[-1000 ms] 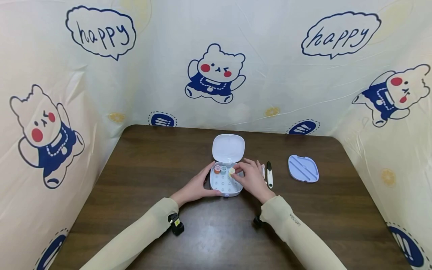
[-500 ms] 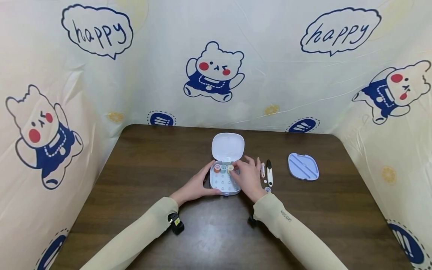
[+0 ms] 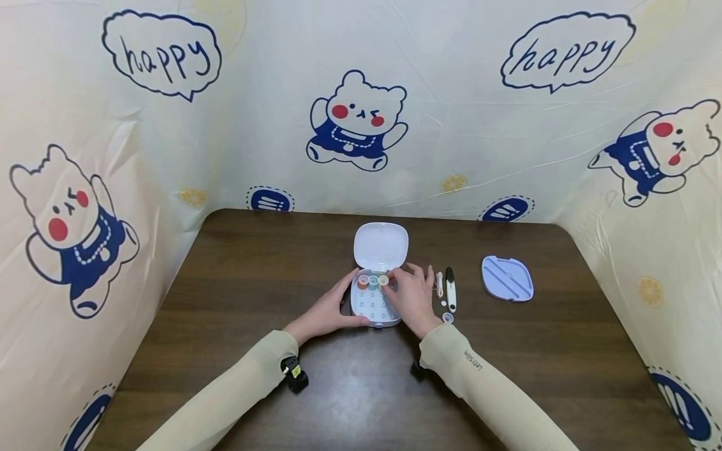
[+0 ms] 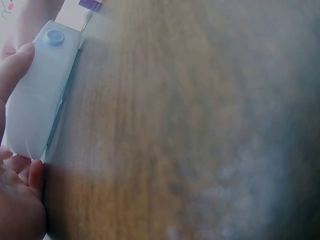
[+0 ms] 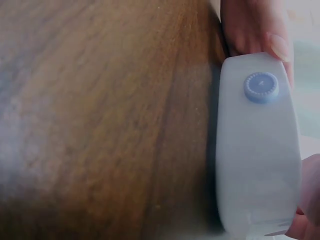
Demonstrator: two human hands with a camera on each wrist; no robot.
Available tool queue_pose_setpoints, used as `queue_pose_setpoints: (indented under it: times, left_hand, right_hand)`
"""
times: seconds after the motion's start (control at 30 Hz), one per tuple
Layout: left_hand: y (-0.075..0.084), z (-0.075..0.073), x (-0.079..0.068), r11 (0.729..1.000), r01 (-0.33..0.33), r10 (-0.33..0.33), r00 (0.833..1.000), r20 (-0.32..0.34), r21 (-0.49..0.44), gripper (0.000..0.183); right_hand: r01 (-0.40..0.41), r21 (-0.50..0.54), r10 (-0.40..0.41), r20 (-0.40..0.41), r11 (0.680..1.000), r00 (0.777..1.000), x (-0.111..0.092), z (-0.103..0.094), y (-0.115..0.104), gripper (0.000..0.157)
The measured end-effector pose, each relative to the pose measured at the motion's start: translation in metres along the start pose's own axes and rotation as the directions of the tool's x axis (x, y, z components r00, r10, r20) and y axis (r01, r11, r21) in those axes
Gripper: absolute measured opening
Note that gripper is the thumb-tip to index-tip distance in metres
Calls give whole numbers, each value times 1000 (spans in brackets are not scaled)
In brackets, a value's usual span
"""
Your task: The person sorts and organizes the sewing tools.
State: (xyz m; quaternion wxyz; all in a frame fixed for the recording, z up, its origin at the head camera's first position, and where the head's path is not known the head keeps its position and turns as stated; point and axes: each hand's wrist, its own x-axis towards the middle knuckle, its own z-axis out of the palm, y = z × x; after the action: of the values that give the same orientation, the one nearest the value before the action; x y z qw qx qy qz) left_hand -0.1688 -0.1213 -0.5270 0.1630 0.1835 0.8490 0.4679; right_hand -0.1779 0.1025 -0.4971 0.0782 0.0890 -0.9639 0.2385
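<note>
A white sewing box (image 3: 383, 324) stands on the table with its lid (image 3: 381, 245) raised behind it. Small pegs fill its floor in rows. My left hand (image 3: 324, 315) grips the box's left side, thumb at the front and fingers farther back. Along the back row sit an orange thread spool (image 3: 363, 282) and a pale teal thread spool (image 3: 373, 283). Right of these, my right hand (image 3: 414, 302) pinches a pale yellow thread spool (image 3: 383, 280), level with the other two. In the right wrist view, a round blue button (image 5: 261, 87) shows on the box's front wall.
Right of the box lie a slim black-and-white tool (image 3: 450, 290), a small pinkish-white item (image 3: 439, 285), a tiny white disc (image 3: 444, 303) and a round white-and-blue piece (image 3: 447, 317). Farther right is a blue tray (image 3: 507, 279) with a diagonal bar. Printed cloth hangs behind the table.
My right hand has moved slightly left and down with the yellow spool, bringing it beside the teal one. The left hand keeps its grip on the box.
</note>
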Motion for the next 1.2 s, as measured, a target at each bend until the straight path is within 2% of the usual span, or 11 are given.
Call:
queue_pose_setpoints:
  times: [0.43, 0.7, 0.9, 1.07, 1.2]
  left_hand:
    - [4, -1, -2, 1000, 4, -4, 1000, 3, -6, 115]
    - [3, -2, -1, 1000, -7, 7, 1000, -1, 1, 115]
    - [3, -3, -2, 1000, -6, 6, 1000, -1, 0, 115]
    - [3, -1, -3, 1000, -5, 5, 1000, -3, 2, 115]
    - [3, -1, -2, 1000, -6, 6, 1000, -2, 4, 116]
  right_hand:
    - [-1, 0, 1, 81, 1000, 997, 1, -4, -3, 15]
    - [-8, -7, 9, 91, 1000, 996, 2, -12, -5, 20]
    - [17, -19, -16, 75, 1000, 997, -2, -25, -1, 20]
    - [37, 34, -39, 83, 999, 996, -9, -42, 10, 19]
    - [61, 81, -66, 59, 995, 996, -16, -56, 23, 20]
